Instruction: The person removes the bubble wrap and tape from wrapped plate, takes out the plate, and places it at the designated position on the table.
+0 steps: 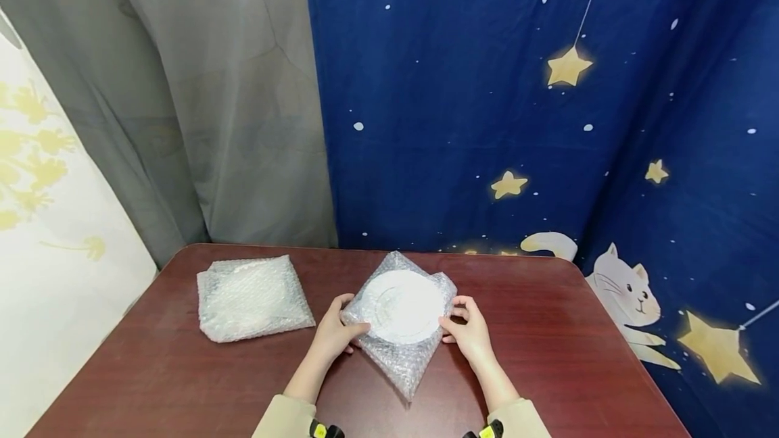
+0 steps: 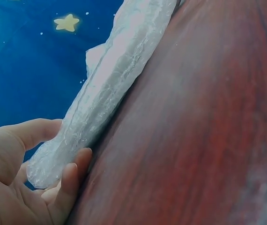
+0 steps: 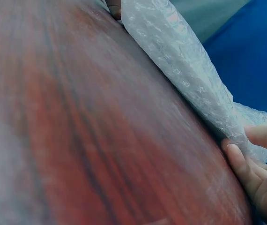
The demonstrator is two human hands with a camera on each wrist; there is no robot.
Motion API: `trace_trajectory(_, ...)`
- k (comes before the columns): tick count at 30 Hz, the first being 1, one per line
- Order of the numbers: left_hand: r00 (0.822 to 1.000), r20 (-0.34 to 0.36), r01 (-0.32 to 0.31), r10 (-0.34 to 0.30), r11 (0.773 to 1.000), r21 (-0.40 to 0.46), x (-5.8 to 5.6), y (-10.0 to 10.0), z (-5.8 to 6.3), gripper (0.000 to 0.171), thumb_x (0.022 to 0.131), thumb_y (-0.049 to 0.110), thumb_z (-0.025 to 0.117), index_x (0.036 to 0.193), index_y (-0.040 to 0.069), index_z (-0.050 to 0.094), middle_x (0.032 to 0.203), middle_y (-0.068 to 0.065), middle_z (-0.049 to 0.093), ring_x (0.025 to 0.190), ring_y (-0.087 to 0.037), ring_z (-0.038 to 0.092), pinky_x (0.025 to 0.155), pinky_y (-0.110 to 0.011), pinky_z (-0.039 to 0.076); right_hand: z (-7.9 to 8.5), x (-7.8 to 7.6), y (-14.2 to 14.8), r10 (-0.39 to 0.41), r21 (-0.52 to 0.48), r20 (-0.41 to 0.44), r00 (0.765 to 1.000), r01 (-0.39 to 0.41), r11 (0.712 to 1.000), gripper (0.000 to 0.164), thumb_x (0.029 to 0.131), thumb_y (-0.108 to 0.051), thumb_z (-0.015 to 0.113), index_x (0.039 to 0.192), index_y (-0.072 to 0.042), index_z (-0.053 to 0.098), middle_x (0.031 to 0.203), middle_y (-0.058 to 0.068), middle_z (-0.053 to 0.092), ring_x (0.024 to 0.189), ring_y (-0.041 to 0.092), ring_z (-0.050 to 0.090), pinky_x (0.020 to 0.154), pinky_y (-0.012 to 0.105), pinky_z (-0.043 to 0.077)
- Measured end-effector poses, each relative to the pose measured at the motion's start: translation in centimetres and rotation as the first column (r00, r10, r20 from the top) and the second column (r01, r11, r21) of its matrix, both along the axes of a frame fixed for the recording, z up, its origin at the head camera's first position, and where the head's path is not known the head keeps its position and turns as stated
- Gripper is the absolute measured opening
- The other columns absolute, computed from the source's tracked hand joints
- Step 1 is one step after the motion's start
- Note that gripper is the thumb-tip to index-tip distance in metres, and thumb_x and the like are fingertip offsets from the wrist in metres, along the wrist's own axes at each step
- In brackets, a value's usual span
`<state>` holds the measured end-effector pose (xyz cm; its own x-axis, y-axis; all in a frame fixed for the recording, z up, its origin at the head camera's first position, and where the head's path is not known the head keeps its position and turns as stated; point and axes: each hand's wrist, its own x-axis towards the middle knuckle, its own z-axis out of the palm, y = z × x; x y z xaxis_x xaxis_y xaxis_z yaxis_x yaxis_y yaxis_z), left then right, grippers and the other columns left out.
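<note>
A round white plate (image 1: 404, 306) lies in the middle of a piece of bubble wrap (image 1: 404, 369), turned so that one corner points to the front of the table. Whether a layer of wrap covers the plate's face, I cannot tell. My left hand (image 1: 335, 328) pinches the left edge of the wrap, thumb on top and fingers beneath. On the other side my right hand (image 1: 470, 331) pinches the right edge in the same way. Both wrist views show fingertips under the bundle, close to the tabletop.
A second bubble-wrapped bundle (image 1: 252, 299), with something whitish inside, lies to the left on the reddish-brown table (image 1: 548, 343). Behind the table hang a grey curtain (image 1: 255, 120) and a blue star-patterned curtain (image 1: 438, 120).
</note>
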<state>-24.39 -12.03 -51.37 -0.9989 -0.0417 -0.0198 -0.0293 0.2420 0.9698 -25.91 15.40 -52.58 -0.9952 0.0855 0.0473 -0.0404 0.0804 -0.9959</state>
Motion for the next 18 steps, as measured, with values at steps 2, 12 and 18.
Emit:
trace_trajectory(2, 1.000, -0.020, 0.004, -0.004, 1.000, -0.010, 0.0, -0.1, -0.2, 0.071, 0.075, 0.008, 0.080, 0.137, 0.009, 0.046, 0.090, -0.016, 0.058, 0.045, -0.018, 0.056, 0.040, -0.033, 0.048, 0.0, 0.2, 0.0, -0.001, 0.030, -0.007, 1.000, 0.002, 1.000, 0.034, 0.084, 0.004, 0.069, 0.114, 0.000, 0.054, 0.107, 0.022, 0.058, 0.063, 0.023, 0.065, 0.054, 0.035, 0.056)
trace_trajectory(12, 0.997, -0.062, 0.034, -0.039, 0.996, -0.084, 0.1, -0.3, -0.6, 0.060, 0.079, 0.013, 0.078, 0.134, 0.015, 0.054, 0.092, -0.014, 0.061, 0.045, -0.014, 0.053, 0.043, -0.033, 0.050, 2.4, 2.0, -0.4, 0.087, 0.169, -0.068, 0.994, -0.074, 0.983, 0.011, 0.085, 0.005, 0.066, 0.096, 0.007, 0.070, 0.108, 0.020, 0.059, 0.068, 0.025, 0.065, 0.060, 0.038, 0.056)
trace_trajectory(18, 0.996, -0.079, 0.041, -0.050, 0.994, -0.105, 0.3, -0.4, -0.6, 0.060, 0.080, 0.016, 0.078, 0.134, 0.013, 0.054, 0.087, -0.013, 0.061, 0.042, -0.013, 0.049, 0.043, -0.032, 0.050, 0.6, 1.1, 0.3, 0.182, 0.329, -0.089, 0.979, -0.143, 0.933, 0.018, 0.081, -0.013, 0.077, 0.098, -0.009, 0.074, 0.115, 0.012, 0.055, 0.072, 0.016, 0.059, 0.060, 0.027, 0.052)
